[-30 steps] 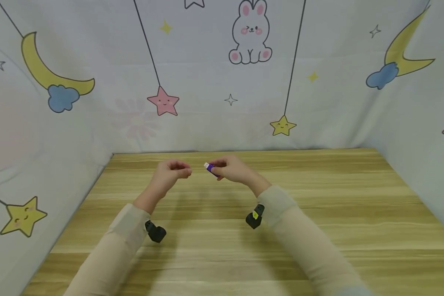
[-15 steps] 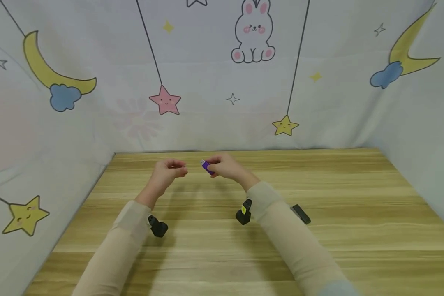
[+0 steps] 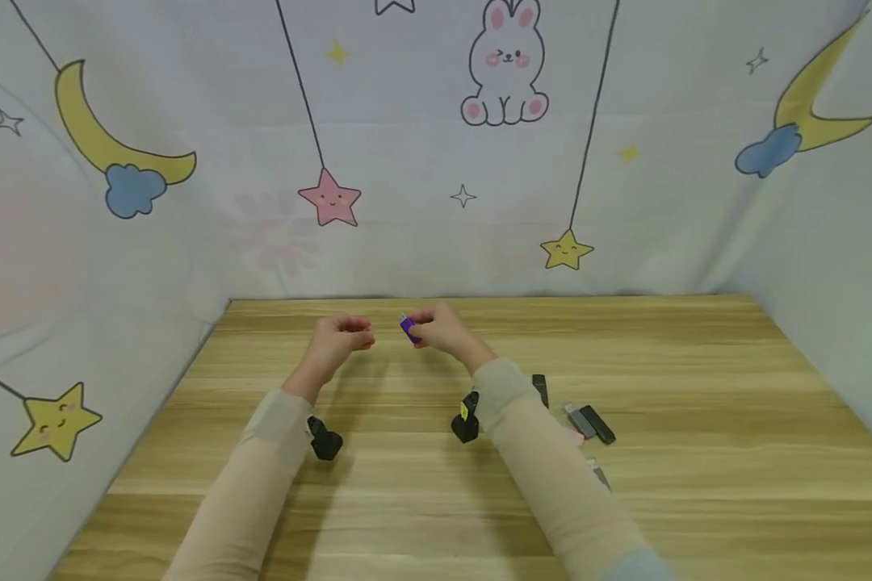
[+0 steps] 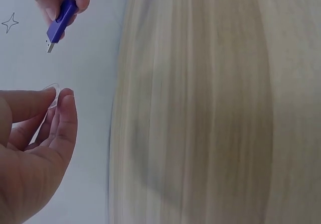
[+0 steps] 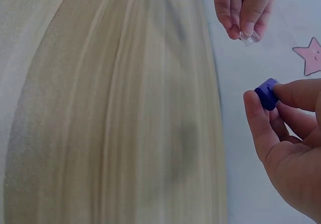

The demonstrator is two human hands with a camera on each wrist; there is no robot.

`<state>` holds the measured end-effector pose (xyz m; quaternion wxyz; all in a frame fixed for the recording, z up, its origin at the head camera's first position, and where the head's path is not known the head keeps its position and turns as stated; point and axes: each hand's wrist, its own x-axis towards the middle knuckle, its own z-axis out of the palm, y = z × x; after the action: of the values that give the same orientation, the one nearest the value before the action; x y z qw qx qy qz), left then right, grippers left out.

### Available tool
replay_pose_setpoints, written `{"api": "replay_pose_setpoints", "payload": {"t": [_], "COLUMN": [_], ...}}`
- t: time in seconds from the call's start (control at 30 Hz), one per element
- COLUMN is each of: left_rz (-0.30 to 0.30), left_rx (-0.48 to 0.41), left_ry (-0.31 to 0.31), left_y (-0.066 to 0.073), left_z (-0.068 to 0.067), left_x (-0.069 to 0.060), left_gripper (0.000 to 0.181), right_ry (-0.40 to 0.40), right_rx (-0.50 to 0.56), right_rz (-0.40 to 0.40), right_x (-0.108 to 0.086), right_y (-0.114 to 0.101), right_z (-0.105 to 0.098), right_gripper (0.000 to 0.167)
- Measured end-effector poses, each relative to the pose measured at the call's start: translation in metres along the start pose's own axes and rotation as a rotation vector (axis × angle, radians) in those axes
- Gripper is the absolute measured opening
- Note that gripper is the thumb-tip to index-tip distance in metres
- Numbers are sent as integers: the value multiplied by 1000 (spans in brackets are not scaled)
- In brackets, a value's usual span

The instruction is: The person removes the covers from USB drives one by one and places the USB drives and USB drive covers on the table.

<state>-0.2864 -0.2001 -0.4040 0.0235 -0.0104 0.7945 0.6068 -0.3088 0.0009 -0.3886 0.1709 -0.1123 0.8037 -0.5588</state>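
Between thumb and fingers, my right hand [image 3: 442, 329] pinches a purple USB flash drive [image 3: 410, 329], its silver plug pointing toward the left and away. My left hand [image 3: 337, 337] faces it across a small gap and pinches a small clear plastic cap [image 4: 56, 96]. In the right wrist view the cap [image 5: 249, 39] shows at the left hand's fingertips, apart from the drive [image 5: 267, 94]. Part of the drive's body is hidden by the right fingers. Both hands are raised above the far part of the wooden table [image 3: 407, 500].
Beside the right forearm lie several more USB drives: a black one [image 3: 597, 424], a grey one [image 3: 580, 420], another black one [image 3: 541, 390] and a partly covered pink item [image 3: 577, 436]. A printed white cloth [image 3: 407, 258] stands behind the table.
The right forearm has shifted left, uncovering the drives beside it. My right hand has turned the purple drive slightly, and both hands keep their holds. The head view has shifted a little.
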Motion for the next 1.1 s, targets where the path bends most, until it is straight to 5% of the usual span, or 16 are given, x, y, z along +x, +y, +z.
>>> {"api": "replay_pose_setpoints", "payload": {"t": [0.3,0.63,1.1], "left_rz": [-21,-37,-36], "left_rx": [7,187,316], "left_ry": [-11,-28,-84], "left_y": [-7,-13,-20], "left_z": [10,14,18], "left_x": [11,14,17], "left_gripper": [29,21,18], "right_ry": [96,126,140], "right_rx": [24,-6,-213], "right_rz": [39,32,2], "right_x": [7,11,8], "right_y": [20,32,32], "right_z": [16,28,33], "right_gripper": [27,26,24]}}
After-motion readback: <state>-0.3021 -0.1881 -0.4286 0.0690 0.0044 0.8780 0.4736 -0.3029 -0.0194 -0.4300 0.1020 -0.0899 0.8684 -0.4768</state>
